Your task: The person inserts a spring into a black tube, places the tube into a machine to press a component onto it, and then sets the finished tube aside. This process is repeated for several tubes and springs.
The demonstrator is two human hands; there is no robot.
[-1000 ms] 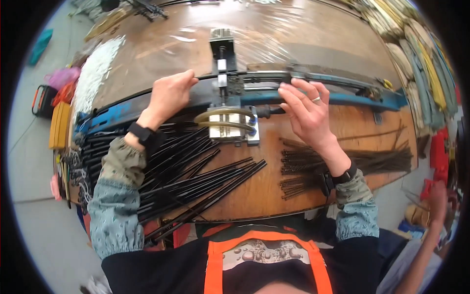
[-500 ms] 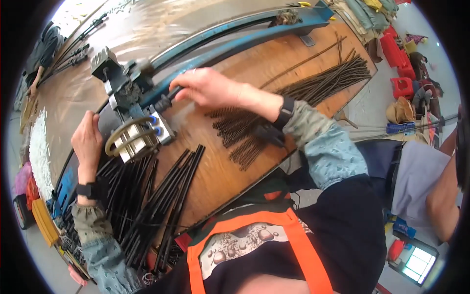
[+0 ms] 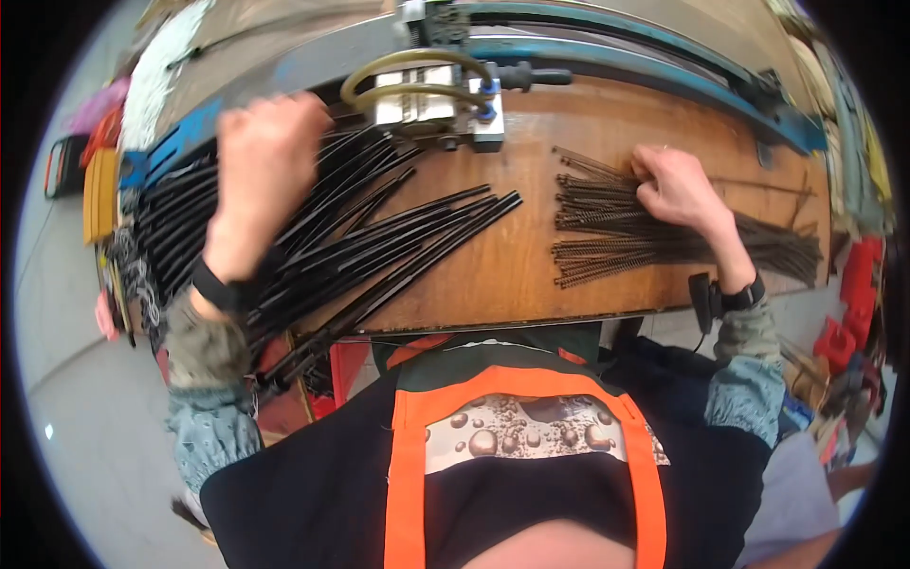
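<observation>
My left hand [image 3: 268,156] is raised over a pile of long black tubes [image 3: 379,242] on the left of the table. Its fingers look curled but are smeared by motion, and whether they hold anything is hidden. On the right, my right hand [image 3: 681,188] is closed at the upper edge of a bundle of thin, dark coil springs [image 3: 607,223], pinching a spring. Between the hands, farther back, stands a metal clamping device [image 3: 417,104] with looped hoses and a black handle [image 3: 536,76]; neither hand touches it.
A blue metal rail [image 3: 626,81] runs along the back of the wooden table [image 3: 493,284]. White thin pieces [image 3: 156,81] are heaped at the far left. A yellow block [image 3: 100,194] lies by the left edge. Red plastic things [image 3: 858,284] stand beyond the right end.
My right hand has let go of the device's black handle and moved right to the springs. The left hand has left the device's side and is over the tubes. The view has turned.
</observation>
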